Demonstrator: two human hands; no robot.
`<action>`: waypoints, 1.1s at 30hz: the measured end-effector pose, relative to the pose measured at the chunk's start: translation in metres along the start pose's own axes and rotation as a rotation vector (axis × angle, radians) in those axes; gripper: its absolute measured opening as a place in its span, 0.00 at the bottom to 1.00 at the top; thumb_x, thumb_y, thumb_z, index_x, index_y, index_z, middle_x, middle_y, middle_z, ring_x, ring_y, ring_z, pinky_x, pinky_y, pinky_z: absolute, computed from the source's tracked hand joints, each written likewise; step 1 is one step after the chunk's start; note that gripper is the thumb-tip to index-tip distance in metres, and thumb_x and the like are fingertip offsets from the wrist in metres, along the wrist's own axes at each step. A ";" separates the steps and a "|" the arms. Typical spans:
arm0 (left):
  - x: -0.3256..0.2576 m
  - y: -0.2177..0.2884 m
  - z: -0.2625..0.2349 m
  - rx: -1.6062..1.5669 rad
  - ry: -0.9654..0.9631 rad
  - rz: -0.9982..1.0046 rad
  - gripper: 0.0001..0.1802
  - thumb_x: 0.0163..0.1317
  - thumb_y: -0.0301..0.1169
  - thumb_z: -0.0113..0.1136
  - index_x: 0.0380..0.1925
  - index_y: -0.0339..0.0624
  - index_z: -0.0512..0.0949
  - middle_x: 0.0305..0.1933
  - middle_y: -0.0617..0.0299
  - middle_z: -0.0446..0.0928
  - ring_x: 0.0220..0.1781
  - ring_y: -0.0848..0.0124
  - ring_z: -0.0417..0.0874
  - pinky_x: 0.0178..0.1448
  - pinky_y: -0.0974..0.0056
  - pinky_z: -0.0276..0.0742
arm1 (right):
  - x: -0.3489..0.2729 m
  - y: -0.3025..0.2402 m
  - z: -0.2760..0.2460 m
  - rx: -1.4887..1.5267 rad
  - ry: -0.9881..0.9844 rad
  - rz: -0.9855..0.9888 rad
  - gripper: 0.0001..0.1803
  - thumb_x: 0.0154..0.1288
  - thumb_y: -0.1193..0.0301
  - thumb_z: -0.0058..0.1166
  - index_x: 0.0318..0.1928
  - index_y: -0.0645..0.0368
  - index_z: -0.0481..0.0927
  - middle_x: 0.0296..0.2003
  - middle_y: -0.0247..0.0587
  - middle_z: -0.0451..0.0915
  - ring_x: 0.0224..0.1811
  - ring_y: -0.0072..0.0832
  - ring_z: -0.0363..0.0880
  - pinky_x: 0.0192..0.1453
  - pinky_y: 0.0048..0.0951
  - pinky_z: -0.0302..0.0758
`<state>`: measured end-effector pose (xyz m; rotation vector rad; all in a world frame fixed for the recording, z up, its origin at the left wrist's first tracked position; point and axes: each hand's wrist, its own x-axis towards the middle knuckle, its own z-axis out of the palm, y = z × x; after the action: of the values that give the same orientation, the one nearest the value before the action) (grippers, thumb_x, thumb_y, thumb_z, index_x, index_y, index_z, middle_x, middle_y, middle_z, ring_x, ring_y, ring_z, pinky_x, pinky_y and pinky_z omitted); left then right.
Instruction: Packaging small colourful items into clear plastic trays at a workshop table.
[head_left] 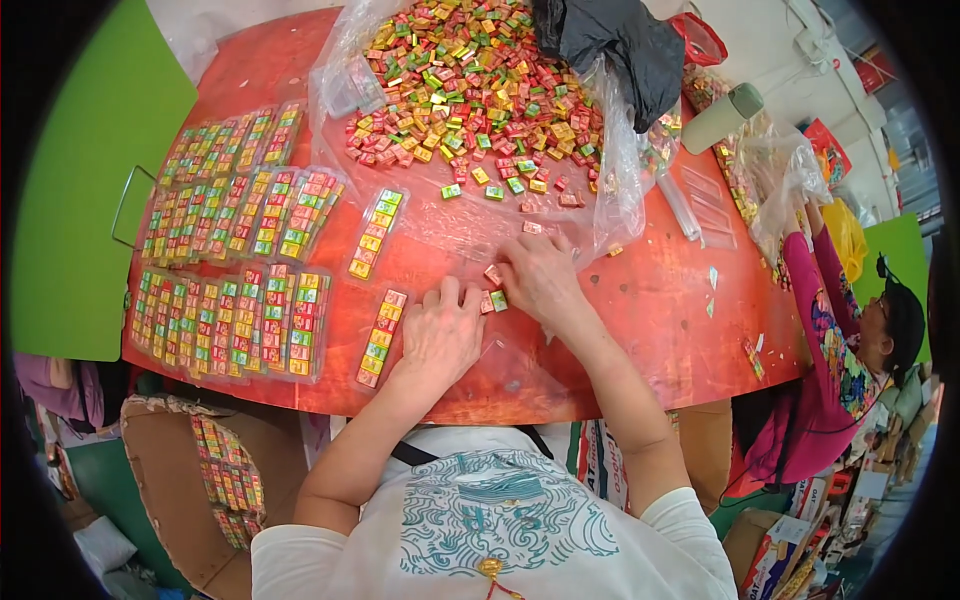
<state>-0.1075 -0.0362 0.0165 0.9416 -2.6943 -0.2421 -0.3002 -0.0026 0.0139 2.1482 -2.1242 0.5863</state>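
Red table (650,340), small packets (470,95) heaped at twelve o'clock, green board (80,200) at ten, left hand (440,325) and right hand (545,278) curled centrally, pinch unclear.

Red tabletop (650,330), red, yellow and green packets (470,90) (some orange), teal-swirled white shirt (500,525)
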 end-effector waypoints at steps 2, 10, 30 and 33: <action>-0.001 0.000 -0.001 0.002 0.006 -0.001 0.19 0.61 0.41 0.67 0.46 0.40 0.78 0.42 0.52 0.73 0.40 0.56 0.84 0.36 0.54 0.83 | -0.002 0.008 -0.002 -0.021 0.011 0.042 0.08 0.64 0.67 0.61 0.42 0.54 0.82 0.35 0.40 0.79 0.44 0.40 0.79 0.55 0.44 0.68; -0.002 0.000 -0.001 0.014 0.017 0.000 0.19 0.61 0.42 0.67 0.46 0.41 0.78 0.41 0.54 0.73 0.39 0.57 0.84 0.35 0.53 0.81 | 0.001 -0.018 -0.002 -0.058 0.001 -0.003 0.10 0.62 0.64 0.62 0.40 0.55 0.82 0.35 0.40 0.80 0.43 0.40 0.81 0.55 0.46 0.68; 0.000 0.000 -0.002 0.001 -0.004 -0.003 0.19 0.62 0.41 0.66 0.47 0.42 0.78 0.41 0.54 0.73 0.39 0.57 0.84 0.37 0.53 0.82 | -0.035 -0.013 -0.028 -0.152 -0.038 -0.033 0.13 0.62 0.71 0.62 0.48 0.55 0.82 0.42 0.39 0.77 0.49 0.36 0.76 0.57 0.43 0.66; -0.001 0.000 -0.002 -0.003 0.005 -0.002 0.18 0.62 0.41 0.66 0.46 0.42 0.78 0.41 0.54 0.72 0.39 0.57 0.84 0.37 0.53 0.82 | -0.038 -0.016 -0.029 -0.152 -0.026 -0.013 0.12 0.62 0.70 0.62 0.47 0.55 0.83 0.43 0.39 0.77 0.49 0.36 0.76 0.57 0.42 0.66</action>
<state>-0.1062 -0.0353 0.0180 0.9433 -2.6877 -0.2440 -0.2902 0.0431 0.0322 2.0979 -2.0915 0.3843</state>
